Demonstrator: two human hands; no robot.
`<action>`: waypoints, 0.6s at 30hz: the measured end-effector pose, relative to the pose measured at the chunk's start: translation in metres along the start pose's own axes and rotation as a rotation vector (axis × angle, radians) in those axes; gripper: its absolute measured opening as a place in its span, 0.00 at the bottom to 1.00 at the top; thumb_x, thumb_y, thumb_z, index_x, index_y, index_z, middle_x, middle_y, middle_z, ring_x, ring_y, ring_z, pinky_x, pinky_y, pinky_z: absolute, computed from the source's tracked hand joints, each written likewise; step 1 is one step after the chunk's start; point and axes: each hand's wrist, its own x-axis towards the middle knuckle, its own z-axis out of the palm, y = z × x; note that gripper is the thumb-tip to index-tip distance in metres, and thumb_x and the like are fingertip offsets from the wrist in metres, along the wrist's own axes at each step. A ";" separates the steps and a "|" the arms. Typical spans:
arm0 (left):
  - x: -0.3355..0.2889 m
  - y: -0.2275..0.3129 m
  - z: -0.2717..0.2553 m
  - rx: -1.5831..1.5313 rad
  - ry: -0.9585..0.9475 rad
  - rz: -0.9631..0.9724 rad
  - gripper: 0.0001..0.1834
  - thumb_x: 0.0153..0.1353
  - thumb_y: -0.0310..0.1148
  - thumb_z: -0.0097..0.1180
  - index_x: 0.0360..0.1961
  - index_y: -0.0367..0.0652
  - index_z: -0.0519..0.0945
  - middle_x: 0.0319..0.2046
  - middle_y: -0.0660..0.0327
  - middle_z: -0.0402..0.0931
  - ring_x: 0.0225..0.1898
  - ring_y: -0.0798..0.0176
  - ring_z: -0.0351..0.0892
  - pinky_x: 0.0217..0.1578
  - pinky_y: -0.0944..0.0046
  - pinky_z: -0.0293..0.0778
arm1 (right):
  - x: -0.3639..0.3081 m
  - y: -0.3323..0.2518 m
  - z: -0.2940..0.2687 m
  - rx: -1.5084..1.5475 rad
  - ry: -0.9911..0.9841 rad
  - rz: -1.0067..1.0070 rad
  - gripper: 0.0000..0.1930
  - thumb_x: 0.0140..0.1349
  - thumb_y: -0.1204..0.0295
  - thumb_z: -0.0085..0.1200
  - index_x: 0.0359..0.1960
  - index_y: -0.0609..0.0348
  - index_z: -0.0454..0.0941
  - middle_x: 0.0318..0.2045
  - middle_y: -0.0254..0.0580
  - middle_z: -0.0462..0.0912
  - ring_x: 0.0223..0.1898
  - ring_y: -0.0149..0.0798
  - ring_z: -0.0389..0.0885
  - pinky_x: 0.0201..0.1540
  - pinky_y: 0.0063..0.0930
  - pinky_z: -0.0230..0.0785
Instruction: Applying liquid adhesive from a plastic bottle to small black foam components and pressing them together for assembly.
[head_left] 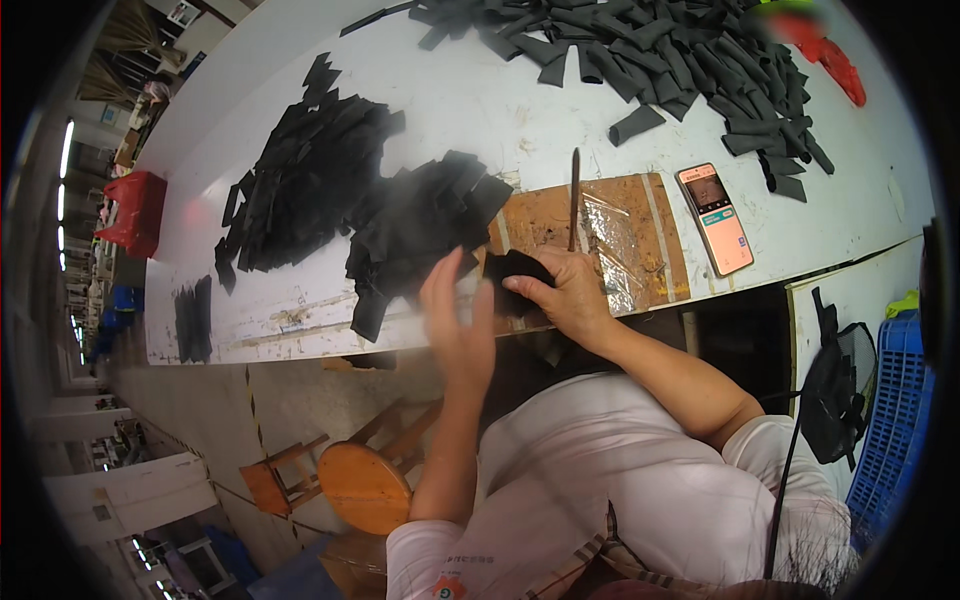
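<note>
My right hand point(572, 294) is closed on a black fabric piece point(515, 275), its thumb pressed on top, at the table's front edge. Just left of it is my left hand point(458, 325), blurred by motion, its fingers stretched and apart with nothing visible in them. Beyond the left hand spreads a heap of flat black fabric pieces point(425, 215), with a larger heap point(310, 185) farther left. A thin dark pointed rod point(575, 200) rises from a brown cardboard sheet point(650, 235) partly covered with clear tape, behind my right hand.
Many black tube-like pieces point(660, 60) are piled at the far right, near a red plastic bag point(835, 70). A phone point(716, 220) lies on the white table point(480, 105). Beside the table are a blue crate point(895, 400), a black mesh bag point(840, 390) and a round wooden stool point(362, 488).
</note>
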 end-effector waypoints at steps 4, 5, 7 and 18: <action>0.015 -0.020 -0.002 -0.376 -0.162 -0.338 0.09 0.51 0.26 0.55 0.34 0.34 0.76 0.27 0.64 0.74 0.29 0.72 0.70 0.33 0.72 0.66 | -0.001 0.000 0.003 0.356 -0.204 0.265 0.07 0.49 0.74 0.57 0.28 0.65 0.77 0.20 0.30 0.76 0.23 0.20 0.70 0.26 0.17 0.64; 0.016 -0.022 -0.002 -0.435 -0.160 -0.396 0.07 0.51 0.27 0.55 0.31 0.33 0.77 0.23 0.68 0.74 0.26 0.76 0.68 0.30 0.75 0.65 | -0.001 -0.001 0.002 0.356 -0.204 0.266 0.07 0.49 0.74 0.57 0.28 0.65 0.77 0.20 0.30 0.76 0.23 0.20 0.70 0.26 0.17 0.64; 0.018 -0.021 -0.001 -0.439 -0.002 -0.416 0.06 0.52 0.28 0.55 0.28 0.34 0.77 0.21 0.70 0.71 0.24 0.78 0.66 0.27 0.77 0.63 | -0.001 -0.005 -0.002 0.420 -0.068 0.291 0.06 0.49 0.75 0.57 0.28 0.65 0.77 0.20 0.28 0.76 0.23 0.20 0.69 0.26 0.16 0.64; 0.005 0.018 0.009 -0.300 0.003 -0.357 0.10 0.53 0.27 0.53 0.35 0.34 0.72 0.25 0.64 0.72 0.24 0.75 0.70 0.25 0.79 0.65 | -0.010 0.009 -0.009 -0.199 0.210 -0.075 0.11 0.39 0.75 0.62 0.19 0.65 0.71 0.18 0.45 0.69 0.22 0.47 0.71 0.24 0.34 0.64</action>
